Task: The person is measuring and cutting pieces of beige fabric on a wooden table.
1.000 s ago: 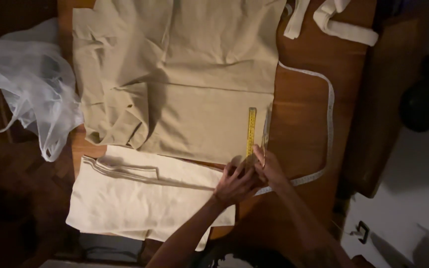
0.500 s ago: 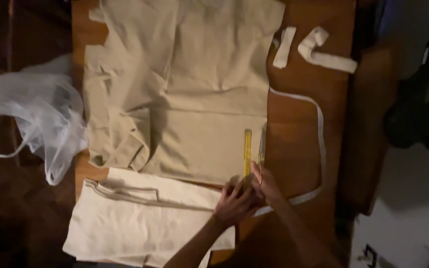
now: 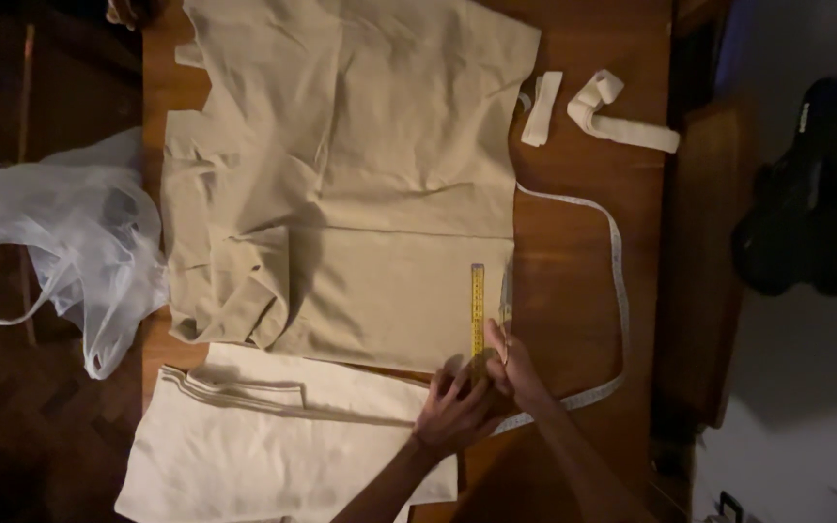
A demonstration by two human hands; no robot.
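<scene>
Yellow ruler (image 3: 477, 308) flat on tan cloth (image 3: 360, 194) near the table's (image 3: 573, 291) right front edge, long axis running straight away from the body. Left hand (image 3: 457, 412) pressing down on its near end, fingers spread flat, holding nothing. Right hand (image 3: 515, 373) just beside, pinched narrow on a thin dark tool, unclear what. White tape (image 3: 617, 281) looping rightward; cream cloth (image 3: 273, 436) at the front edge; plastic bag (image 3: 60, 252) off the left edge. Nothing blocking the ruler's length.
</scene>
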